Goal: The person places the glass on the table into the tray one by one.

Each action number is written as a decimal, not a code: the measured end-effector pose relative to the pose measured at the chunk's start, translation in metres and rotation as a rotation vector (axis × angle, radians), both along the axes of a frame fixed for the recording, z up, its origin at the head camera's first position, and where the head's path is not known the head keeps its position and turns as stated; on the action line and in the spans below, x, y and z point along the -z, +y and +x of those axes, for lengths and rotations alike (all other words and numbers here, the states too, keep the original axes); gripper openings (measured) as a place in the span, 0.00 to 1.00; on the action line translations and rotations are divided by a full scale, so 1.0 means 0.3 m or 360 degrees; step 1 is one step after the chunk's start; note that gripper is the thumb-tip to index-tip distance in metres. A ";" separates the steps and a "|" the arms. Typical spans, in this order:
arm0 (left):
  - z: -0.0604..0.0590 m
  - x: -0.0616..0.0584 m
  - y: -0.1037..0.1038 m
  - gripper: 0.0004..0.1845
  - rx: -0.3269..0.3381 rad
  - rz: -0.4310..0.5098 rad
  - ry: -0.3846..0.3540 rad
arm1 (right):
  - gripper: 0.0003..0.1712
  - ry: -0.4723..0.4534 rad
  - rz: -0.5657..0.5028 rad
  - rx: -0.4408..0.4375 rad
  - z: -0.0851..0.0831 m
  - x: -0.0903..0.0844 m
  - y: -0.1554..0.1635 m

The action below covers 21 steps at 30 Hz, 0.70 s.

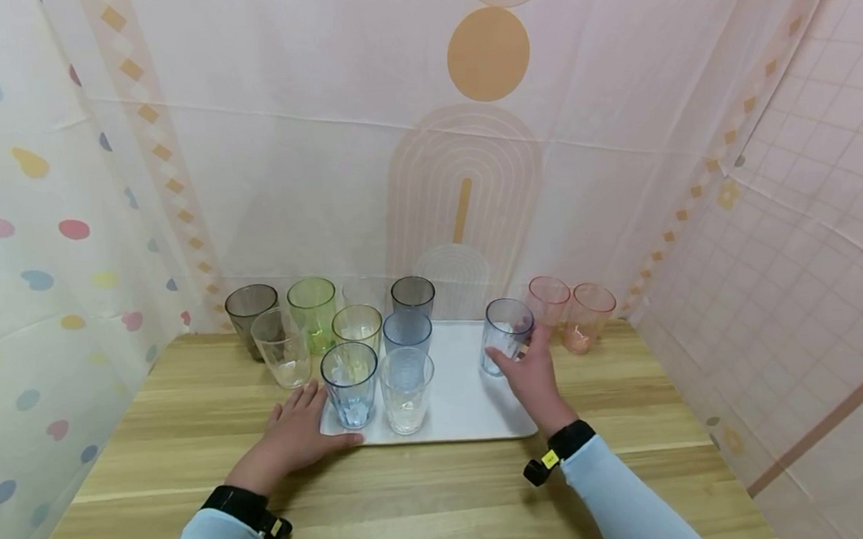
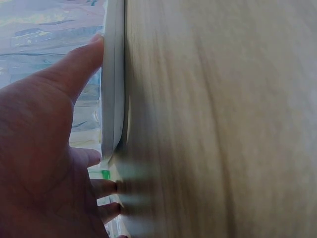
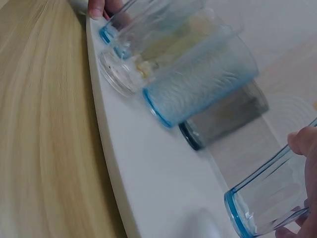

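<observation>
My right hand (image 1: 535,383) grips a clear blue-tinted glass tumbler (image 1: 506,333) over the right part of a white tray (image 1: 463,397). In the right wrist view the tumbler (image 3: 267,191) tilts, its blue base close over the tray. My left hand (image 1: 298,431) rests at the tray's front left corner, fingers extended along the side. In the left wrist view its thumb lies against the tray's edge (image 2: 113,79). Beside that hand on the tray stand a blue tumbler (image 1: 351,388) and a clear one (image 1: 407,392). A second blue tumbler (image 1: 408,338) is behind them.
Also among the left group are a yellowish tumbler (image 1: 358,325) and a dark grey one (image 1: 413,294). Left of the tray stand grey (image 1: 247,312), clear (image 1: 283,351) and green (image 1: 314,311) tumblers. Two pink tumblers (image 1: 591,317) stand on the wooden table (image 1: 448,502) at right. Patterned curtains enclose it.
</observation>
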<state>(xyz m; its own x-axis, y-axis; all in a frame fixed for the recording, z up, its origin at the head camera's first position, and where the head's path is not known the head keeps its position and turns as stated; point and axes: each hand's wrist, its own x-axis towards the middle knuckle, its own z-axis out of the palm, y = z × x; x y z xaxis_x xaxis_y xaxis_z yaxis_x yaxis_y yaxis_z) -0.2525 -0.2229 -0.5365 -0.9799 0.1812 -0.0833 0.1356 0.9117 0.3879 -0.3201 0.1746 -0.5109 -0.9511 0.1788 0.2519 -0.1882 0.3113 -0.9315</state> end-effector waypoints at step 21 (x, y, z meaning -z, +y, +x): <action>-0.007 0.021 -0.002 0.71 -0.0005 0.0026 0.0028 | 0.51 -0.0144 0.0203 -0.0179 -0.213 -0.046 -0.201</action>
<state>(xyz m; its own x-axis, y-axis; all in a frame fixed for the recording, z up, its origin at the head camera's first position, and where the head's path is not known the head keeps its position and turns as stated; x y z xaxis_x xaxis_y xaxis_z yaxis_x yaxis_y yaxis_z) -0.2545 -0.2235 -0.5428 -0.9817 0.1795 -0.0634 0.1397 0.9056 0.4004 -0.3839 0.1144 -0.4969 -0.9831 0.0424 0.1783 -0.1457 0.4094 -0.9006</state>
